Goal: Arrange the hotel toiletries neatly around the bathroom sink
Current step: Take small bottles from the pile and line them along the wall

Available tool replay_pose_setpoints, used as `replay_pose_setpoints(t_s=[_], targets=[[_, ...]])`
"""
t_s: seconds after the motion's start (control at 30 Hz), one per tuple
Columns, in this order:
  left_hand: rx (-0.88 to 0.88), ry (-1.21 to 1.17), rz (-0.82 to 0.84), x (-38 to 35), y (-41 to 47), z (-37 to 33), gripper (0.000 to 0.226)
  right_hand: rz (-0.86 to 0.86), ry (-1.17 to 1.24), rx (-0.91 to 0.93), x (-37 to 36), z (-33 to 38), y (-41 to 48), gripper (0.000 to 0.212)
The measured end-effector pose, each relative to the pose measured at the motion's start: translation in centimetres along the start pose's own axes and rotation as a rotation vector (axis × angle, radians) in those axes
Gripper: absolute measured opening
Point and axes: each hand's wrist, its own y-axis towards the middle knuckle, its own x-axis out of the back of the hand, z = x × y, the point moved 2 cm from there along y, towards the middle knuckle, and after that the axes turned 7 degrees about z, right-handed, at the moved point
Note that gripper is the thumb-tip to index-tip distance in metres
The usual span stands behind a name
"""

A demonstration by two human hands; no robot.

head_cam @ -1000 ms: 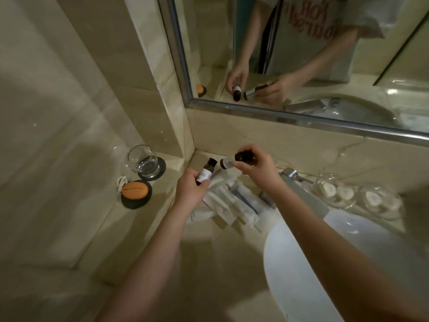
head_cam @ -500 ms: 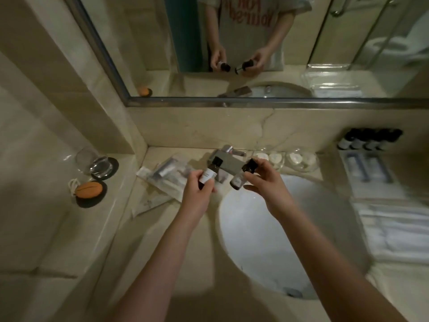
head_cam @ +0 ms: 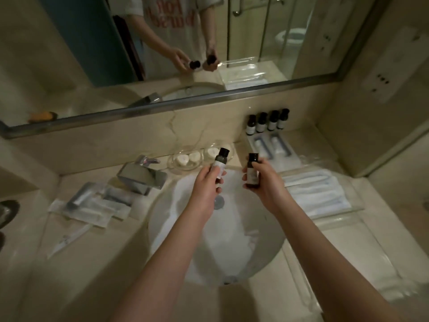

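Logged at frame centre above the sink (head_cam: 167,217): grey-labelled bottle (head_cam: 219,164) clasped in left hand (head_cam: 205,184), dark bottle (head_cam: 252,170) clasped in right hand (head_cam: 267,182), 4 more bottles (head_cam: 267,122) lined up at upper right of frame.

Metal-framed mirror (head_cam: 92,54) spans the back wall above a beige marble countertop (head_cam: 92,263). Chrome block faucet (head_cam: 141,177) on the counter, left of centre. Folded white towels (head_cam: 318,194) lie on the right side. Pale wall panel (head_cam: 380,82) with dark holes on the right wall. Dark round coaster (head_cam: 9,205) at far left, cut off. Reflected: glass shower door (head_cam: 246,31), toilet (head_cam: 290,36).
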Motion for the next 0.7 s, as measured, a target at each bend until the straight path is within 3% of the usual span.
replay_pose_setpoints(t_s=[0.17, 0.27, 0.4, 0.7], targets=[[0.009, 0.054, 0.073, -5.7, 2.6, 0.1, 0.016, -0.095, -0.052, 0.062, 5.5, 1.9, 0.6, 0.005], [0.019, 0.072, 0.091, -8.5, 4.5, 0.2, 0.013, -0.154, -0.071, 0.086, 8.7, 3.0, 1.3, 0.014], [0.021, 0.132, 0.110, -11.2, 6.9, 0.4, 0.034, -0.238, -0.140, 0.111, 12.4, 4.2, 3.3, 0.010], [0.016, 0.210, 0.139, -13.7, 12.8, -0.9, 0.048, -0.469, -0.377, 0.141, 18.3, 6.1, 10.8, 0.032]])
